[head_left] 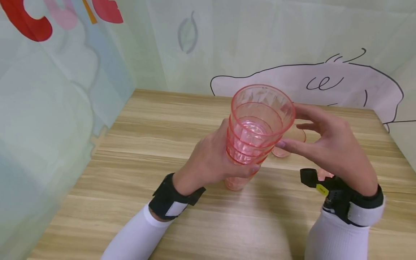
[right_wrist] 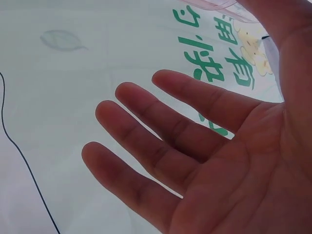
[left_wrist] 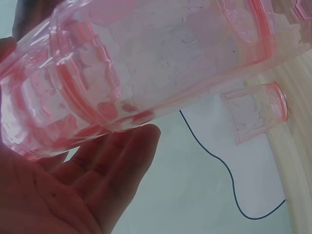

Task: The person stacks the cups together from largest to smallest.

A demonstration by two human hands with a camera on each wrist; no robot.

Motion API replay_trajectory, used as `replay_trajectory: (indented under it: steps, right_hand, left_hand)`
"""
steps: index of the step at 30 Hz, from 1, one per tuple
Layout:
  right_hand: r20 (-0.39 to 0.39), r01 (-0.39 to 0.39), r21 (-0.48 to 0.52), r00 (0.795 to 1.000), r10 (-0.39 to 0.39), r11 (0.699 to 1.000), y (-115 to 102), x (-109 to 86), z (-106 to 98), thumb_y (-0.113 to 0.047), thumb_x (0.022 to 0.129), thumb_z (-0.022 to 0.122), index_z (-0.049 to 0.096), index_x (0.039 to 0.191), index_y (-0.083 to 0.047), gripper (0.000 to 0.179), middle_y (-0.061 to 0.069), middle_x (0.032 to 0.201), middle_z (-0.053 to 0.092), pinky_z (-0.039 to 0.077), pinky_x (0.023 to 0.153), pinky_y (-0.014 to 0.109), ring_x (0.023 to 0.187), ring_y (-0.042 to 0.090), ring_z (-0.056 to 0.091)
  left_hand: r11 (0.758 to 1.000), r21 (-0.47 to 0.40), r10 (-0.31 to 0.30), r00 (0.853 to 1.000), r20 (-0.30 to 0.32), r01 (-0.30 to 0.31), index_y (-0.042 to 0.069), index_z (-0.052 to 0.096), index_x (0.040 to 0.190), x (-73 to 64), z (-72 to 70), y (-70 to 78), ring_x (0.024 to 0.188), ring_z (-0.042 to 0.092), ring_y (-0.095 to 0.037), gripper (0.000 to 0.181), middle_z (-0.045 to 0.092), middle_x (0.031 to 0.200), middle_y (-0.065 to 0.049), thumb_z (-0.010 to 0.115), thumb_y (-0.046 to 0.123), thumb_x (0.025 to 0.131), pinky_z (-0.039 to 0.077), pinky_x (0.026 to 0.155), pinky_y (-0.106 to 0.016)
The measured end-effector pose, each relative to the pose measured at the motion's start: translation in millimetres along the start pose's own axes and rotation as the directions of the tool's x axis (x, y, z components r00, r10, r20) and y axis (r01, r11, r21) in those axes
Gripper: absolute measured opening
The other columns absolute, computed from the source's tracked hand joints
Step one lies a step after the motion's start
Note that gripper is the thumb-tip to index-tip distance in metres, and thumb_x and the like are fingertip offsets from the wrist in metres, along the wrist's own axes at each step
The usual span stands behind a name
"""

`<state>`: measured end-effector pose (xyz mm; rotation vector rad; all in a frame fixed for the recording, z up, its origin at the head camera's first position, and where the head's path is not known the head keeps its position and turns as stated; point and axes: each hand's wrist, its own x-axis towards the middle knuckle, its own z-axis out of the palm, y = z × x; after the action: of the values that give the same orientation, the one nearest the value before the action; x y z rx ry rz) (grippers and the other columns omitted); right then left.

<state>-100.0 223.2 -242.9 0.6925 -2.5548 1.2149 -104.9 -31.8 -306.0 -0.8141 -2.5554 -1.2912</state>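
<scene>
My left hand (head_left: 211, 159) grips a nested stack of clear pink plastic cups (head_left: 251, 144) around its side, thumb across the front. The stack leans with its wide mouth up and toward the right; several rims show as rings down its wall. In the left wrist view the stacked cups (left_wrist: 165, 63) lie across the palm and fingers. Beside the top cup's rim, my right hand (head_left: 331, 141) is spread, thumb and fingers apart on the rim's right side. The right wrist view shows that hand's fingers (right_wrist: 156, 151) nearly straight, with nothing in the palm.
Behind the stack, a single pink cup (head_left: 282, 153) stands on the wooden table (head_left: 156, 144), partly hidden by the stack and right hand. Another pink piece (head_left: 325, 174) peeks out by the right wrist strap. A printed cloth backdrop (head_left: 182, 68) borders the table's back and left.
</scene>
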Motion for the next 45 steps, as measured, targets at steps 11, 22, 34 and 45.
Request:
replay_trajectory:
  steps: [11,22,34,45]
  right_hand:
    - [-0.024,-0.04,-0.036,0.999,0.04,0.999,6.1,1.0,-2.1,-0.012,0.078,0.088,0.065,0.135,-0.025,0.063,-0.002,0.127,0.066,0.045,0.092,0.019,0.12,0.009,0.057]
    - [-0.019,-0.109,-0.09,0.994,0.107,0.99,16.2,3.3,-3.5,-0.024,0.082,0.086,0.062,0.138,-0.029,0.061,-0.005,0.13,0.065,0.043,0.09,0.019,0.12,0.005,0.055]
    - [0.0,-0.15,-0.123,0.989,0.151,0.981,26.2,7.2,-4.4,-0.031,0.084,0.084,0.06,0.14,-0.028,0.061,-0.006,0.133,0.063,0.043,0.089,0.02,0.121,0.012,0.055]
    - [0.019,-0.178,-0.108,0.983,0.181,0.978,33.2,10.1,-3.3,-0.033,0.084,0.083,0.059,0.141,-0.021,0.063,0.001,0.136,0.061,0.044,0.097,0.057,0.126,0.021,0.053]
  left_hand:
    - [1.0,0.014,-0.017,1.0,-0.014,0.018,0.021,0.043,0.138,-0.5,0.0,0.2,0.099,0.061,-0.007,0.088,0.063,0.116,0.012,0.087,0.052,0.068,0.054,0.078,-0.034]
    - [1.0,0.024,-0.019,1.0,-0.009,0.02,0.02,0.042,0.139,-0.9,0.3,-0.3,0.1,0.062,-0.009,0.089,0.063,0.117,0.011,0.086,0.054,0.069,0.054,0.077,-0.034]
    - [1.0,0.027,-0.013,1.0,-0.005,0.013,0.019,0.041,0.14,-0.9,0.3,-0.3,0.1,0.062,-0.009,0.09,0.063,0.118,0.01,0.086,0.054,0.069,0.054,0.077,-0.034]
    - [0.999,0.042,-0.011,1.0,-0.007,0.011,0.019,0.04,0.14,-0.6,0.7,-1.1,0.099,0.063,-0.01,0.091,0.063,0.118,0.01,0.086,0.053,0.069,0.054,0.077,-0.034]
